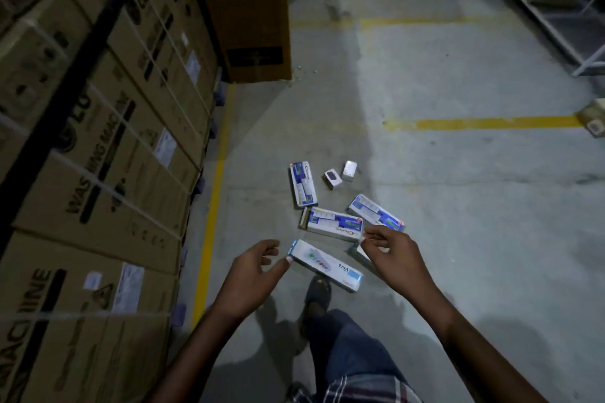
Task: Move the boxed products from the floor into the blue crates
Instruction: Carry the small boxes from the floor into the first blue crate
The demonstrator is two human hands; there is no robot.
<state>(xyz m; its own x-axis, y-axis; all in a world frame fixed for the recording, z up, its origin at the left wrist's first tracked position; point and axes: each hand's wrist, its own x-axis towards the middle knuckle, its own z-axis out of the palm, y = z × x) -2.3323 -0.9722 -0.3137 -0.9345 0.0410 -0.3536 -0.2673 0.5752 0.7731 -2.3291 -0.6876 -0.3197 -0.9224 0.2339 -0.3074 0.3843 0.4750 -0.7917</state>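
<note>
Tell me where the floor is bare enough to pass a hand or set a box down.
Bare floor lies right of the scattered boxes, toward the yellow line, and between the boxes and the yellow stripe by the stacked cartons. It is crowded where both hands, left hand and right hand, hang over the pile.

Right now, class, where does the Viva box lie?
In the head view, the Viva box lies on the concrete floor between the left hand and right hand, just ahead of the sandalled foot.
</note>
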